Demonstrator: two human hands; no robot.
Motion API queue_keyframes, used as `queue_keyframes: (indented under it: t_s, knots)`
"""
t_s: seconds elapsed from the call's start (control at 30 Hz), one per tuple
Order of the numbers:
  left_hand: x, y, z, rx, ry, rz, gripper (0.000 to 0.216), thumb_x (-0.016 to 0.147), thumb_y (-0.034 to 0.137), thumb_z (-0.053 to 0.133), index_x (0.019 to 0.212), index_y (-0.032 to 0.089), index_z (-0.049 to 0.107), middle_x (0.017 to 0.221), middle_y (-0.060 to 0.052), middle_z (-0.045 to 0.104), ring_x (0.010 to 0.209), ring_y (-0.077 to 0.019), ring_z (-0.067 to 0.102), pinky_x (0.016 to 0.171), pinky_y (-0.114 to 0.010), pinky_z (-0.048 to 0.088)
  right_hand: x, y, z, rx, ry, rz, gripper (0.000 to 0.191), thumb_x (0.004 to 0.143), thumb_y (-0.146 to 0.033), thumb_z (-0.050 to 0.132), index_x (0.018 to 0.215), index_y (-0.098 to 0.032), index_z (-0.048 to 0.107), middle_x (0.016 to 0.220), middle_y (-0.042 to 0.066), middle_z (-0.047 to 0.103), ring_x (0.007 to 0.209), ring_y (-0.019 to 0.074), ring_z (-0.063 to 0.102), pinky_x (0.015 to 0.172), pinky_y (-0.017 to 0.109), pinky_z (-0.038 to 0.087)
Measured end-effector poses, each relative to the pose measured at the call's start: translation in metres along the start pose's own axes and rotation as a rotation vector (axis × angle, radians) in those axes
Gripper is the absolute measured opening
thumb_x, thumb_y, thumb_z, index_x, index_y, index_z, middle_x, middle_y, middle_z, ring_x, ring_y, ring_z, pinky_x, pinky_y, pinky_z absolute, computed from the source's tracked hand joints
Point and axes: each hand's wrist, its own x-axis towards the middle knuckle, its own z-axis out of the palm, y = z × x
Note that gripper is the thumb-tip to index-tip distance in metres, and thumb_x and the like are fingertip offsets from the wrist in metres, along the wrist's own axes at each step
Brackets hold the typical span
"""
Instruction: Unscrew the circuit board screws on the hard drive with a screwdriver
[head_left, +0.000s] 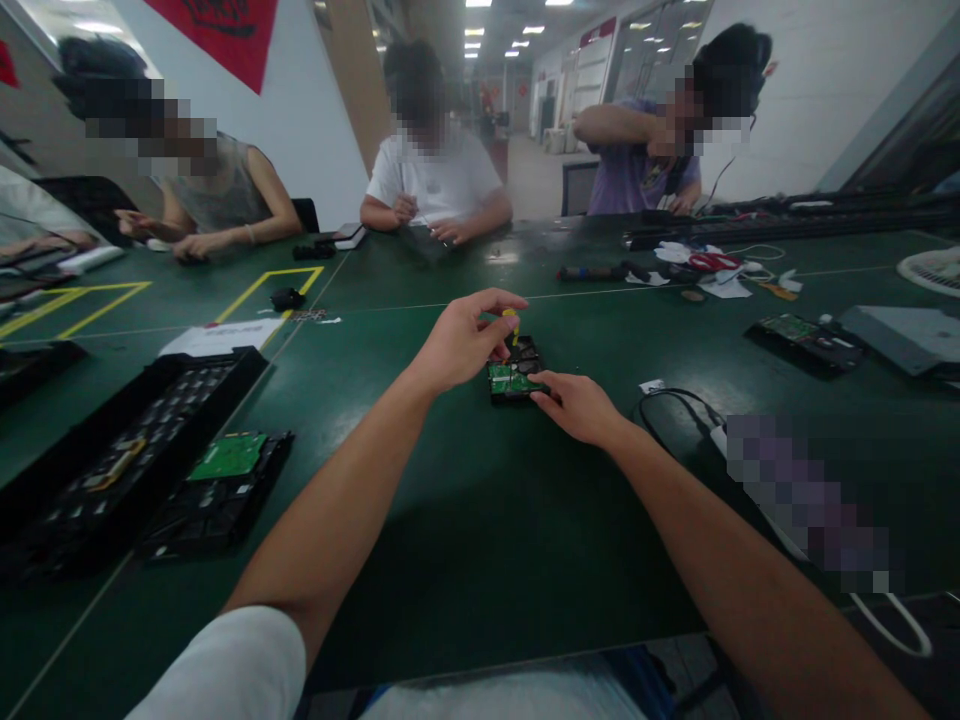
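A small black device with a green circuit board (511,378), much like a hard drive, lies on the dark green table (465,560) in front of me. My left hand (480,335) grips a yellow-handled screwdriver (511,322) from above, held upright over the device. Its tip is too small to make out. My right hand (576,402) rests against the device's near right edge, with thumb and index finger on it.
Left of me stand a long black tray (150,420) and another board unit (225,460). To the right lie a cable (679,395), a power strip (795,490) and a similar device (806,338). Several people (439,180) sit across the table.
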Motion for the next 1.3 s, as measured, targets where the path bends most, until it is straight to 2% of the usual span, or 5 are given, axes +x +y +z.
queue_keyframes:
  t_s: [0.1,0.27,0.7,1.1,1.3]
  knots:
    - [0.000,0.002,0.001,-0.011,0.031,-0.012,0.023,0.097,0.019,0.063,0.120,0.019,0.067,0.112,-0.007,0.071,0.059,-0.0047,0.065,0.059,-0.020,0.059,0.000,0.000,0.000,-0.007,-0.004,0.006,0.040,0.106,-0.043,0.054,0.140,-0.025,0.066,0.112,0.008,0.077,0.086,0.0212,0.069,0.070,0.029,0.044]
    - [0.002,0.000,0.003,0.017,0.019,-0.026,0.020,0.099,0.019,0.059,0.114,0.015,0.071,0.084,-0.003,0.071,0.067,-0.0112,0.071,0.063,-0.022,0.060,0.000,0.001,0.000,-0.002,0.006,-0.006,0.040,0.106,-0.043,0.053,0.139,-0.025,0.066,0.111,0.008,0.077,0.085,0.0206,0.068,0.071,0.030,0.044]
    - [0.003,-0.008,0.000,0.079,0.048,0.057,0.024,0.097,0.021,0.061,0.119,0.021,0.071,0.114,-0.006,0.071,0.067,-0.0081,0.069,0.062,-0.022,0.058,0.000,0.000,-0.001,-0.003,-0.007,0.005,0.041,0.106,-0.043,0.053,0.140,-0.024,0.066,0.109,0.009,0.077,0.087,0.0219,0.069,0.070,0.030,0.044]
    - [0.004,-0.014,0.000,0.234,0.132,0.108,0.018,0.092,0.025,0.070,0.109,0.023,0.076,0.110,-0.006,0.069,0.077,-0.0105,0.065,0.074,-0.026,0.059,-0.001,-0.002,-0.002,-0.010,-0.001,-0.006,0.041,0.106,-0.043,0.053,0.140,-0.024,0.066,0.111,0.008,0.077,0.087,0.0219,0.070,0.072,0.031,0.046]
    - [0.003,-0.009,0.000,0.159,0.086,0.051,0.023,0.095,0.022,0.064,0.116,0.022,0.073,0.113,-0.006,0.069,0.066,-0.0076,0.066,0.062,-0.022,0.056,-0.001,-0.003,-0.003,-0.019,-0.015,0.002,0.041,0.106,-0.043,0.053,0.140,-0.025,0.065,0.115,0.008,0.077,0.087,0.0218,0.070,0.073,0.031,0.046]
